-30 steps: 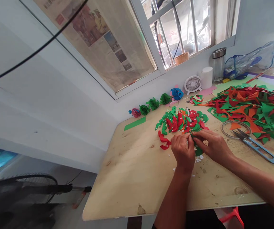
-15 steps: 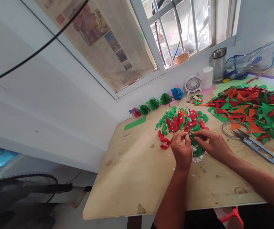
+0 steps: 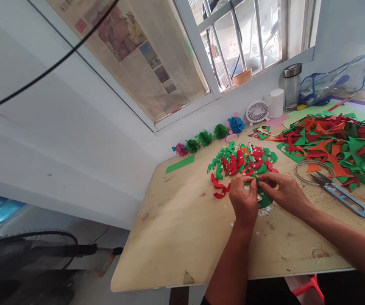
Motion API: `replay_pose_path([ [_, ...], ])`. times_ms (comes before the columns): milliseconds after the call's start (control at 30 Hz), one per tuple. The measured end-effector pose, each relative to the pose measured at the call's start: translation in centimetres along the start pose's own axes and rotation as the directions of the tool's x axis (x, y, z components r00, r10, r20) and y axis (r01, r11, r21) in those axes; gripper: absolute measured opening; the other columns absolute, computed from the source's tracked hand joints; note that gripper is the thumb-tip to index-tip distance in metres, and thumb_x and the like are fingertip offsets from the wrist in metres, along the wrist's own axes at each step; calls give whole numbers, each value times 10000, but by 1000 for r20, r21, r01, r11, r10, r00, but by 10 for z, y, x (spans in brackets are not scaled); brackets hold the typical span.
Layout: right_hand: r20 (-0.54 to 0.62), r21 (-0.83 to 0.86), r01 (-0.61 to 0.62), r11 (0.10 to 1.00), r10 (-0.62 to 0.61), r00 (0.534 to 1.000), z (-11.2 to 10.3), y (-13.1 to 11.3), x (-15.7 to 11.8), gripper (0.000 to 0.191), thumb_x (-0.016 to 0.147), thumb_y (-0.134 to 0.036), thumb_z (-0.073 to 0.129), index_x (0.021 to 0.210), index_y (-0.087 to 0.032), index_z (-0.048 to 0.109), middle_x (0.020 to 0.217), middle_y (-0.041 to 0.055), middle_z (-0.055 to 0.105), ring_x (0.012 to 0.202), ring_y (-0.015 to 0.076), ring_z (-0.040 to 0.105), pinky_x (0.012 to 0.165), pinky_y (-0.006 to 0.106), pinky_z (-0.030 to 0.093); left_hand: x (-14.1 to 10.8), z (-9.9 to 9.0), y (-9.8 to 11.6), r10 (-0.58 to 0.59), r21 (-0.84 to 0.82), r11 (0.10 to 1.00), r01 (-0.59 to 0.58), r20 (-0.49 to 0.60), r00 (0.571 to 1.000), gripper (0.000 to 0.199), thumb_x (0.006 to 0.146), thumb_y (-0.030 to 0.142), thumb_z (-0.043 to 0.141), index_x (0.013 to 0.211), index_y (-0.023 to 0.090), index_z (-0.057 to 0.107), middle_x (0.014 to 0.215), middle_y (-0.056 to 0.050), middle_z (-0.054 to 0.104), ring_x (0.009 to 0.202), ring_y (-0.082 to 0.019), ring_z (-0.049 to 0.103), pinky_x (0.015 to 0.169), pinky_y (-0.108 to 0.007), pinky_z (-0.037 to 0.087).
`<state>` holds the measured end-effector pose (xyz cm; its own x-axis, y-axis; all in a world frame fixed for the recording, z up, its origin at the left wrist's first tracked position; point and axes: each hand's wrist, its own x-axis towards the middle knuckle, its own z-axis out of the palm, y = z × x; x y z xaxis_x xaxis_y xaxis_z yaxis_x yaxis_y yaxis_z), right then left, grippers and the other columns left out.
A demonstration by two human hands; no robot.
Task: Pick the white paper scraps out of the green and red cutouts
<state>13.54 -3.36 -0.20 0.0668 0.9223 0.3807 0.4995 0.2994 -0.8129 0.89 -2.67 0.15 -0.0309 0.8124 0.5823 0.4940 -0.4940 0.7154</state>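
My left hand [image 3: 243, 195] and my right hand [image 3: 280, 189] meet over the wooden table [image 3: 176, 228], fingertips nearly touching. Both pinch a small green paper piece [image 3: 254, 177] between them; its exact shape is mostly hidden by the fingers. Just below lies a rounded green paper piece [image 3: 264, 200], partly covered by my hands, with small white squares [image 3: 265, 212] beside it. Beyond my fingers spreads a pile of curved red and green paper pieces [image 3: 239, 161], many bearing white squares. A few red curved pieces [image 3: 221, 192] lie left of my left hand.
Blue snips [image 3: 344, 195] and a clear ring [image 3: 299, 173] lie right of my hands, before a heap of paper scraps [image 3: 335, 144]. Along the wall stand green paper balls [image 3: 204, 138], a small fan [image 3: 257, 112], a white roll [image 3: 275, 103] and a glass bottle [image 3: 292, 87].
My left hand has shifted slightly to the right, closer to my right fingertips. The rest looks the same.
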Motion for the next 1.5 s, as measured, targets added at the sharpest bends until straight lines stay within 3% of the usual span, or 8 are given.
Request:
replay_pose_path([
  [333, -20, 30, -45, 999, 45, 999, -2, 0, 1, 214, 784, -349, 549, 780, -186, 688, 598, 15, 663, 513, 145, 576, 480, 245, 461, 3, -2, -1, -272, -180, 947, 268, 0, 962, 161, 844, 293, 511, 819, 152, 585, 769, -41, 632, 726, -138, 595, 697, -256, 478],
  [500, -62, 154, -129, 980, 140, 988, -7, 2, 7, 200, 755, -379, 590, 729, -200, 674, 567, 0, 640, 488, 141, 559, 435, 239, 442, 3, 1, -6, -254, -114, 959, 259, 52, 966, 203, 795, 303, 566, 654, 159, 588, 686, -31, 621, 686, -141, 577, 646, -246, 467],
  [667, -61, 338, -243, 909, 279, 958, -14, 0, 12, 252, 678, -458, 677, 710, -208, 659, 625, 11, 653, 550, 160, 581, 494, 264, 482, 4, 2, -6, -293, -221, 925, 310, 107, 950, 159, 785, 200, 535, 860, 139, 662, 793, -58, 674, 688, -144, 611, 629, -248, 486],
  [800, -39, 430, -261, 864, 307, 951, -15, -1, 13, 312, 647, -512, 705, 715, -211, 663, 661, 19, 667, 573, 166, 588, 517, 271, 489, 5, 2, -6, -365, -260, 879, 399, 169, 916, 249, 835, 295, 504, 927, 135, 671, 638, -23, 634, 491, -104, 534, 502, -221, 443],
  [900, -26, 447, -268, 853, 312, 950, -15, -1, 12, 339, 639, -533, 707, 736, -209, 677, 670, 17, 671, 573, 163, 589, 517, 267, 485, 5, 4, -7, -346, -295, 873, 388, 185, 920, 267, 831, 348, 522, 867, 139, 686, 654, -37, 656, 583, -131, 592, 581, -240, 486],
  [1167, 34, 461, -290, 839, 310, 950, -14, 0, 12, 318, 641, -507, 715, 737, -208, 661, 629, 4, 639, 620, 172, 591, 549, 268, 482, 4, 11, -5, -398, -503, 671, 545, 376, 837, 236, 699, 287, 650, 875, 137, 701, 771, -75, 713, 654, -148, 651, 645, -267, 532],
  [1400, 37, 481, -324, 815, 350, 936, -12, -2, 13, 310, 614, -495, 735, 702, -215, 636, 652, 1, 629, 597, 155, 562, 555, 271, 468, 7, 8, -5, -452, -542, 665, 515, 257, 854, 98, 709, 215, 573, 723, 139, 633, 734, -48, 680, 636, -118, 623, 579, -218, 476],
  [1500, 23, 468, -325, 822, 356, 934, -13, -4, 13, 316, 608, -500, 737, 696, -213, 640, 651, 2, 628, 581, 148, 549, 543, 267, 458, 9, 6, -6, -509, -534, 645, 547, 233, 829, 136, 763, 267, 534, 729, 146, 584, 635, -28, 656, 581, -114, 605, 541, -207, 437],
])
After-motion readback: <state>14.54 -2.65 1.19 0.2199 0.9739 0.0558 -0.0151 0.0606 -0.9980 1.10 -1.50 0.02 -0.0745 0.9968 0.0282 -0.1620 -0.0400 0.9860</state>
